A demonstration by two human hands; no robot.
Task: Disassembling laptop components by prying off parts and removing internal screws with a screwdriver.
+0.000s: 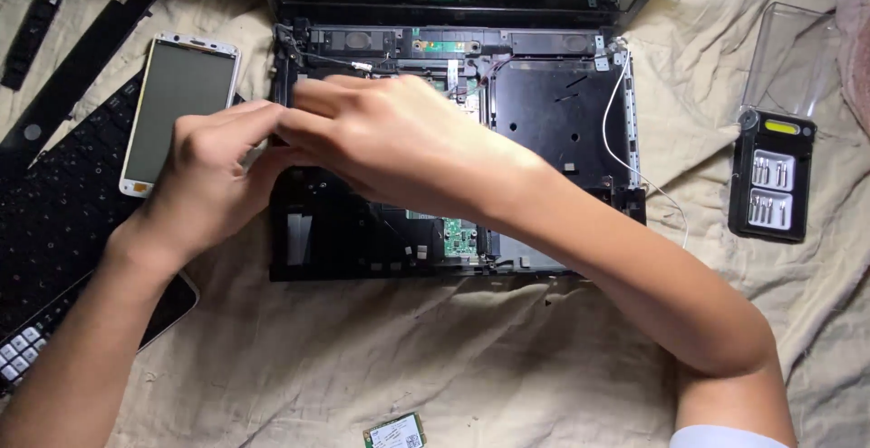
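I am working over a crumpled beige cloth (507, 357) that is covering the whole surface; nothing of the room beyond it is showing. At its centre an opened black laptop base with exposed boards and cables (553, 122) is lying lid-up at the far side. My right hand (399, 140) is reaching across to its left edge, fingers curled narrow, and my left hand (213, 172) is pinching beside it; what they are gripping I cannot tell. Steady, small pulls seem wisest near those thin wires. A detached black keyboard (54, 221) is lying left, a white-framed phone (179, 108) is resting on it, and a black screwdriver-bit case (772, 176) is sitting right.
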